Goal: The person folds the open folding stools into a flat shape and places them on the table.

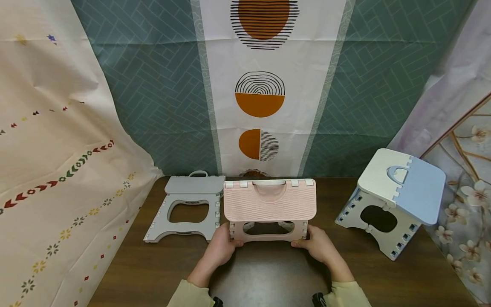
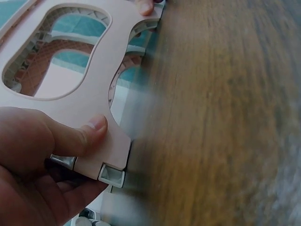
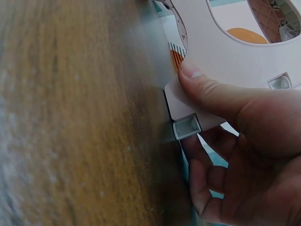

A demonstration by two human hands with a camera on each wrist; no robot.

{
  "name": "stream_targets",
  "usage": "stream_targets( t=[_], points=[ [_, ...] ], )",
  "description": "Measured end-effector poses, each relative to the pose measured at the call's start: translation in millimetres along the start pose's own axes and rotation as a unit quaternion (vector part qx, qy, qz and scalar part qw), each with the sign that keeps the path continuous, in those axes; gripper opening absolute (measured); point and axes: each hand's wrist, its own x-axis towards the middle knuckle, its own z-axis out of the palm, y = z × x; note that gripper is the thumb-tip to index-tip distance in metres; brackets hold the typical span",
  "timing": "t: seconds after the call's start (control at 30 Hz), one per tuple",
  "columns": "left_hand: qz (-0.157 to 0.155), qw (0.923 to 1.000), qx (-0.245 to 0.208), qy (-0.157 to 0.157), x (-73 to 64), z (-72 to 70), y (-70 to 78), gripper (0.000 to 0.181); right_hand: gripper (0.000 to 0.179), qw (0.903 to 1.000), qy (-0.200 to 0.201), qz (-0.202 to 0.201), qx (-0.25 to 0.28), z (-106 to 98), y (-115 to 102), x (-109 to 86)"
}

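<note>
A pink folding step stool (image 1: 270, 202) stands at the middle of the table, its textured panel facing me above a leg panel with an oval opening. My left hand (image 1: 222, 246) grips the lower left corner of that leg. In the left wrist view, the left thumb (image 2: 95, 131) presses the outer face while the fingers curl behind the edge. My right hand (image 1: 317, 245) grips the lower right corner. The right wrist view shows its thumb (image 3: 202, 87) on the outer face and the fingers curled around the side. The stool's rear legs are mostly hidden.
Left of the pink stool, a grey folding stool (image 1: 174, 213) lies folded flat. A white and blue folding stool (image 1: 420, 192) stands unfolded at the right. The dark wooden table (image 1: 268, 277) ends at a patterned cloth (image 1: 261, 55) behind, with more cloths at both sides.
</note>
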Motion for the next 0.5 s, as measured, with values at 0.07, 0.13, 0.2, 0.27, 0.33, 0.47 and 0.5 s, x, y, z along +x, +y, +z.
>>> stream_targets(
  t=[0.07,0.13,0.2,0.27,0.33,0.47,0.5],
  points=[
    [0.004,1.0,-0.001,0.0,-0.3,0.0,0.0,0.05,0.034,1.0,-0.001,0.001,0.001,0.2,0.7,0.2],
    [0.007,1.0,-0.001,0.002,-0.7,0.1,0.2,0.049,0.033,1.0,-0.002,0.001,0.001,0.4,1.7,0.4],
    [0.008,1.0,-0.001,0.003,-0.9,0.2,0.4,0.049,0.033,1.0,-0.002,0.0,0.002,0.7,2.8,1.0],
    [0.009,1.0,-0.002,0.004,-0.9,0.4,0.5,0.049,0.033,1.0,-0.003,-0.002,0.003,0.7,3.2,1.3],
    [0.01,0.9999,-0.003,0.006,-0.5,0.8,0.4,0.05,0.032,1.0,-0.003,-0.001,0.004,0.8,3.2,1.6],
    [0.013,0.9998,-0.002,0.011,0.4,1.5,-0.1,0.048,0.031,1.0,0.0,0.002,0.003,1.2,2.4,1.7],
    [0.015,0.9998,0.0,0.013,0.6,1.6,-0.3,0.048,0.03,1.0,0.001,0.003,0.002,1.2,2.1,1.4]
  ],
)
